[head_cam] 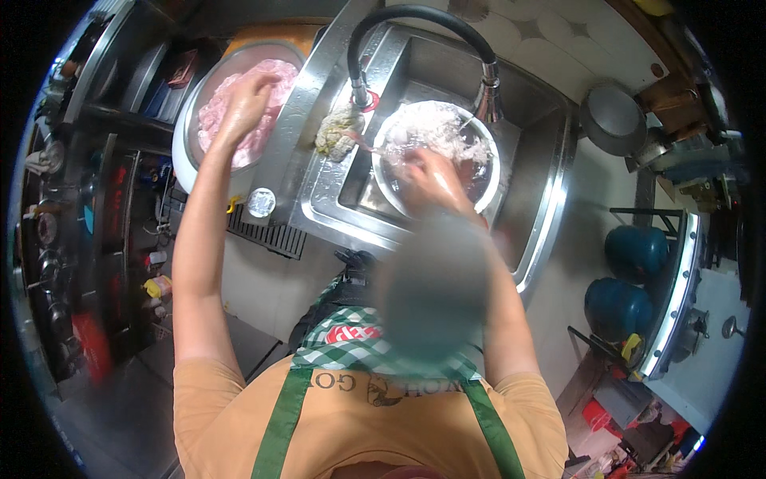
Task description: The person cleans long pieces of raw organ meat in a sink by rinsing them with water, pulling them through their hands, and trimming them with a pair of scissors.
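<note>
My left hand (248, 105) reaches over a round metal basin (194, 129) of raw pink meat (224, 111). Its fingers are bent over the meat; whether they grip any is unclear. My right hand (434, 176) is in a white-rimmed bowl (494, 158) inside the stainless steel sink (535, 200). Wet, white, shredded-looking food (434, 123) fills the bowl's far side, with liquid nearer me. A thin pinkish strip (371, 147) trails left from near my right fingers, which are blurred. A blurred dark shape (440, 293) close to the camera hides part of my right forearm.
A black hose faucet (419, 11) arches above the sink, its metal spray head (488, 99) over the bowl. A crumpled greenish cloth or scrubber (339, 133) lies on the sink's left ledge. Metal pots (613, 120) and blue-green gas cylinders (634, 251) stand to the right.
</note>
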A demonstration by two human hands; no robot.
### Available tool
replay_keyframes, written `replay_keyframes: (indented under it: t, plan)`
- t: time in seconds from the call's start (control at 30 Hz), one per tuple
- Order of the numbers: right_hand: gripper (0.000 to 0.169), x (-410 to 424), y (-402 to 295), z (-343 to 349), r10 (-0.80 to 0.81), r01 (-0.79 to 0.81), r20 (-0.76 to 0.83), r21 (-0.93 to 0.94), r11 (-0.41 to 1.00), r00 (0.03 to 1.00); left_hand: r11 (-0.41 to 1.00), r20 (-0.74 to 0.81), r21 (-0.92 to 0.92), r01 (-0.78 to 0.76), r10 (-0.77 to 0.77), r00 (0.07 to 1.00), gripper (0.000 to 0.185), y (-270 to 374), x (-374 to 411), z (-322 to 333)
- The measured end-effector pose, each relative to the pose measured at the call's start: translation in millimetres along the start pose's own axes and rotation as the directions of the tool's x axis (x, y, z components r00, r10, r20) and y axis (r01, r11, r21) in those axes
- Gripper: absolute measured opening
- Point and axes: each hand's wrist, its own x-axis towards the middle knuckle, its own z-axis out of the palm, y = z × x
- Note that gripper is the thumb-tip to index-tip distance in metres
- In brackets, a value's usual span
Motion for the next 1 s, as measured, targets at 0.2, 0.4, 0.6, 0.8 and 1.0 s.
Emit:
replay_keyframes:
  t: [0.2,0.4,0.6,0.8,1.0]
  plan:
    - [0.033,91.4,-71.1,89.4,-0.023,0.018,0.002,0.584,0.811,1.000,0.911,0.061,-0.305,0.276,-0.271,0.961,0.021,9.6,-13.1,1.1]
    - [0.021,59.6,-68.0,37.3,-0.155,0.257,-0.276,0.383,0.887,0.949,0.864,0.081,-0.290,0.412,-0.407,0.910,0.019,-44.7,-52.9,-21.0]
    - [0.019,5.7,-70.0,-53.0,-0.043,0.208,-0.294,0.561,0.801,0.955,0.799,0.035,-0.424,0.427,-0.456,0.889,0.016,-34.5,-65.4,-22.0]
    - [0.020,-16.5,31.1,-54.9,0.133,-0.211,-0.337,-0.207,0.955,0.932,0.968,-0.274,-0.188,-0.168,0.113,0.955,0.014,111.3,-83.2,10.8]
    - [0.016,-33.7,70.9,18.3,-0.011,-0.141,-0.248,-0.585,0.799,0.969,0.924,0.220,0.135,-0.357,0.324,0.920,0.012,100.4,-91.9,120.8]
